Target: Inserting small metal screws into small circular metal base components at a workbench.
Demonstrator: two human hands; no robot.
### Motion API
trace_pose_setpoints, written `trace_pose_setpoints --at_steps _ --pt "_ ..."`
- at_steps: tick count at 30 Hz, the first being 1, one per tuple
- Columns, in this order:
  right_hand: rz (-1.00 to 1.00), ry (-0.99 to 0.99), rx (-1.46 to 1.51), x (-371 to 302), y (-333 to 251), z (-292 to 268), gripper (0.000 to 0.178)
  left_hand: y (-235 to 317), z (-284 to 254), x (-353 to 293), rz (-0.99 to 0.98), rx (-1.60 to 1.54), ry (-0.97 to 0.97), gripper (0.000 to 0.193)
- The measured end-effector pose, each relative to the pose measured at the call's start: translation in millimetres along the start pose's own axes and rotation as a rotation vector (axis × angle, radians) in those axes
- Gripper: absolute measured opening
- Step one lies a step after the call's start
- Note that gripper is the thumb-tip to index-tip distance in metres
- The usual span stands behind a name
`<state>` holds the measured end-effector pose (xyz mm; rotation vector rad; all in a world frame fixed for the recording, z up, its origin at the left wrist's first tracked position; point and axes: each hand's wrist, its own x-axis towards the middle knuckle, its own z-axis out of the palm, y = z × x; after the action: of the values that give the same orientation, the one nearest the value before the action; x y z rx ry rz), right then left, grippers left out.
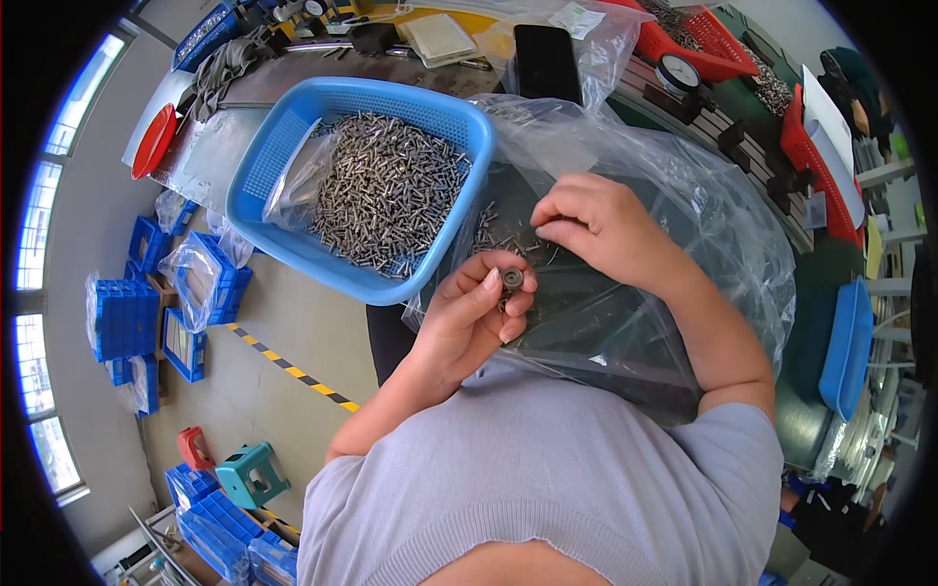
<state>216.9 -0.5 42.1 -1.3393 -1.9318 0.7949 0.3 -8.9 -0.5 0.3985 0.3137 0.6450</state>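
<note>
Workshop bench (pixel 293 83), cluttered. Blue basket (pixel 269 161) heaped with metal pins (pixel 386 190); few lie loose on the plastic bag (pixel 684 205). Left hand (pixel 474 317) pinches a small round part (pixel 512 278); right hand (pixel 596 220) closes on loose pins. Most look unhandled.

The worktop (pixel 244 93) carries a blue perforated basket (pixel 283 156) of small metal pins overhanging its near edge, with a clear plastic bag (pixel 684 195) spread just beside it. Toward the far edge lie a black phone (pixel 547 61), a red basket (pixel 718 44) and a round dial gauge (pixel 677 73). A red lid (pixel 154 140) sits at the left end.
</note>
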Motion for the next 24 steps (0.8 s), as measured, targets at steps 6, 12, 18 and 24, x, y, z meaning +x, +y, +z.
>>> trace_pose_setpoints --at_steps 6,12,18,24 --pt "-0.174 -0.026 -0.239 -1 3 12 0.015 0 -4 0 0.014 -0.028 -0.038 0.022" --pt "-0.204 -0.023 -0.367 -1 6 18 0.015 1 0 1 0.01 -0.006 -0.017 0.022" --pt "-0.058 -0.051 -0.171 0 -8 6 0.007 1 -2 1 0.005 -0.045 -0.029 0.02" --pt "0.22 -0.154 0.679 -3 -18 9 0.003 1 -3 1 -0.014 -0.017 -0.023 0.02"
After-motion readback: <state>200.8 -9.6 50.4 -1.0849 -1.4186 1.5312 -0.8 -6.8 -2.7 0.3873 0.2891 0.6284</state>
